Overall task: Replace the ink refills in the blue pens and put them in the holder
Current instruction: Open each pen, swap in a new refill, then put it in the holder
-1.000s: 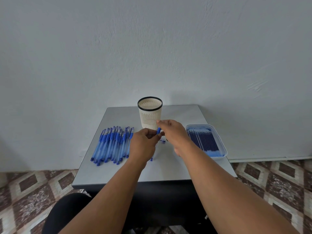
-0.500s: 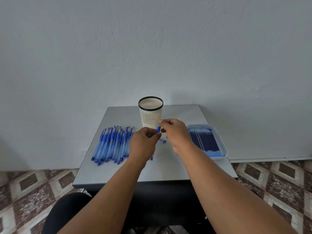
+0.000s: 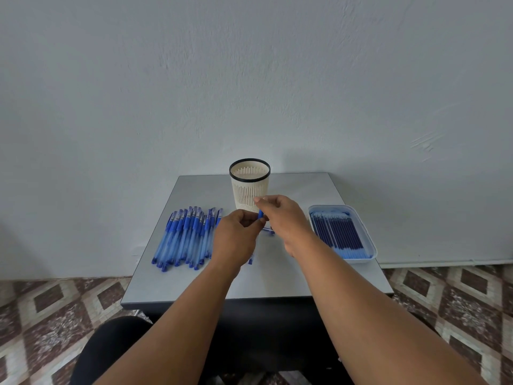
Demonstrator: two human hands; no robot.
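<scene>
Now the left hand (image 3: pixel 236 240) grips the pen (image 3: pixel 260 214) while the right hand (image 3: pixel 283 218) pinches its blue end (probably the cap); best pull straight, barrel steady.

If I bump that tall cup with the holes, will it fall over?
Probably quite easily. The cup is tall and narrow and looks empty, so nothing weighs it down. Its slotted plastic walls suggest it is light, so a nudge near the black rim would likely tip it. It would then probably roll on the table, being round.
</scene>
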